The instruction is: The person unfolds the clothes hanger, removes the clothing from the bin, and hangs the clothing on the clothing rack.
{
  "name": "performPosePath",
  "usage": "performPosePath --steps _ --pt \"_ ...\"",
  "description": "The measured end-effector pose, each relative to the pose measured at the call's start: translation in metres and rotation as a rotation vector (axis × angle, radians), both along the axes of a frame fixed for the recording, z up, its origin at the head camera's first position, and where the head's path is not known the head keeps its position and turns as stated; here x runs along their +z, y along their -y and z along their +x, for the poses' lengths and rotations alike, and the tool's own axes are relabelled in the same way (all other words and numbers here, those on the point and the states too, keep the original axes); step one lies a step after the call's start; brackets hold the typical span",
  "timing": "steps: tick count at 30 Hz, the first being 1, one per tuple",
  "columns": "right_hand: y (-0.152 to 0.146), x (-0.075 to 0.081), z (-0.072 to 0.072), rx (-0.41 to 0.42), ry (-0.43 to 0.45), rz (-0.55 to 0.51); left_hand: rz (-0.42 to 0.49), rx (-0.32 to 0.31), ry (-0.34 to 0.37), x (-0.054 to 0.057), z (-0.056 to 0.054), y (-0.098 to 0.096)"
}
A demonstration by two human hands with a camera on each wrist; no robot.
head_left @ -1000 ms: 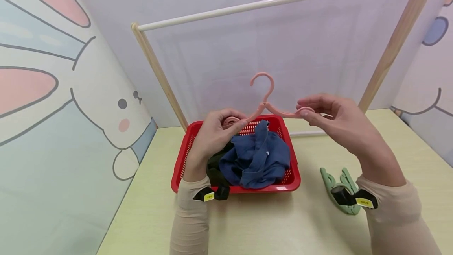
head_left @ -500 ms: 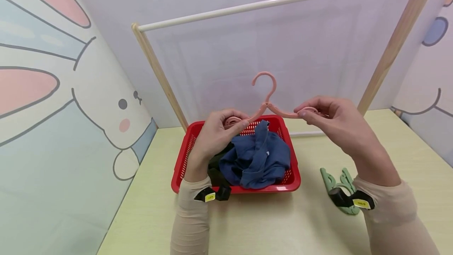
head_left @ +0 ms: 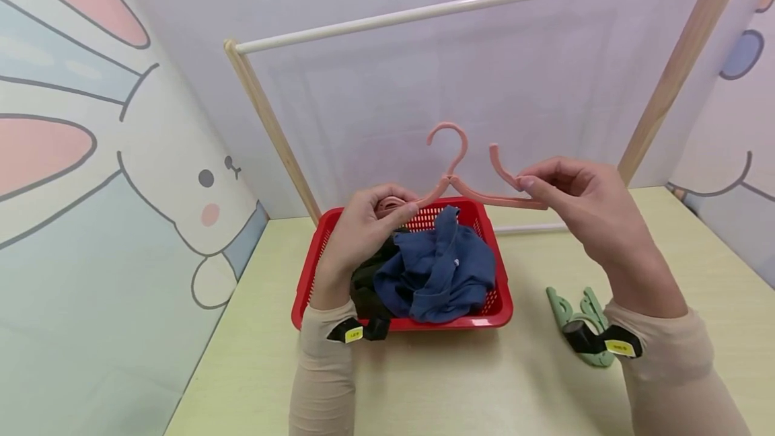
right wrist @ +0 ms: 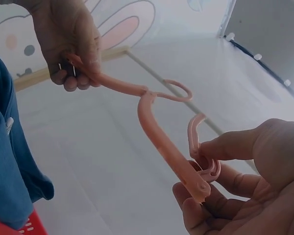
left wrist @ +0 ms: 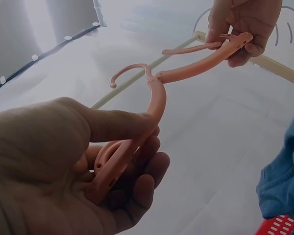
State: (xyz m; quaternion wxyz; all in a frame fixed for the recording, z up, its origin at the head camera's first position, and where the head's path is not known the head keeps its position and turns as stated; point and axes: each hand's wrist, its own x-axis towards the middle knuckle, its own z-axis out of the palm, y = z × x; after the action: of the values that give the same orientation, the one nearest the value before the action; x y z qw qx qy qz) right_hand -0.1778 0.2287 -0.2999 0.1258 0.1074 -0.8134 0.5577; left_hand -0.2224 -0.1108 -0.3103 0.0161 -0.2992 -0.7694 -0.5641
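A pink folding clothes hanger (head_left: 484,198) is held up between both hands, above the back of the red basket (head_left: 504,301). My left hand (head_left: 361,234) grips its left arm, thumb on top, fingers curled beneath, as the left wrist view shows. With thumb and fingertips my right hand (head_left: 596,221) pinches a hinged segment (right wrist: 194,134) at the right arm's end. That segment is swung partly up, away from the arm. The left arm's end is folded and partly hidden in the left palm. A blue garment (head_left: 445,274) lies crumpled in the basket beside a dark one (head_left: 371,291).
Behind the basket stands a rack with a white rail (head_left: 484,3) and wooden posts (head_left: 684,66). A folded green hanger (head_left: 563,308) lies on the table (head_left: 448,389) near the right wrist. Printed walls rise at both sides.
The right arm's end segment was folded in against the hanger; now it is swung out and points upward. The right fingers have shifted onto it. The left hand stays almost in place.
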Motion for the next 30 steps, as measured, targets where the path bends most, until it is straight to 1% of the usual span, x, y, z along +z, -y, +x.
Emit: performPosePath --steps 3,7,12,17,20,23,26,27,30 --pt "-0.001 0.001 0.0 0.009 -0.006 -0.008 0.006 -0.018 -0.007 -0.002 -0.003 0.005" --pt "-0.002 0.001 0.001 0.015 -0.017 -0.032 0.025 -0.026 -0.014 -0.003 -0.006 0.013" --pt "-0.006 0.004 0.003 0.006 0.017 -0.044 0.041 -0.008 -0.013 -0.003 -0.008 0.022" --pt "-0.014 0.005 0.006 -0.007 0.061 0.005 0.043 0.01 -0.031 -0.002 -0.008 0.028" --pt "-0.023 0.005 0.005 0.03 0.037 0.042 0.044 0.011 -0.045 -0.001 -0.007 0.029" --pt "-0.032 0.006 0.005 0.057 0.019 0.067 0.057 0.011 -0.043 0.0 -0.006 0.03" --pt "-0.039 0.006 0.005 0.049 0.027 0.115 0.063 0.011 -0.039 0.001 -0.006 0.031" --pt "-0.04 0.006 0.005 0.037 0.045 0.123 0.063 0.01 -0.039 0.001 -0.006 0.031" --pt "-0.042 0.007 0.005 0.034 0.069 0.13 0.064 0.007 -0.036 0.001 -0.006 0.031"
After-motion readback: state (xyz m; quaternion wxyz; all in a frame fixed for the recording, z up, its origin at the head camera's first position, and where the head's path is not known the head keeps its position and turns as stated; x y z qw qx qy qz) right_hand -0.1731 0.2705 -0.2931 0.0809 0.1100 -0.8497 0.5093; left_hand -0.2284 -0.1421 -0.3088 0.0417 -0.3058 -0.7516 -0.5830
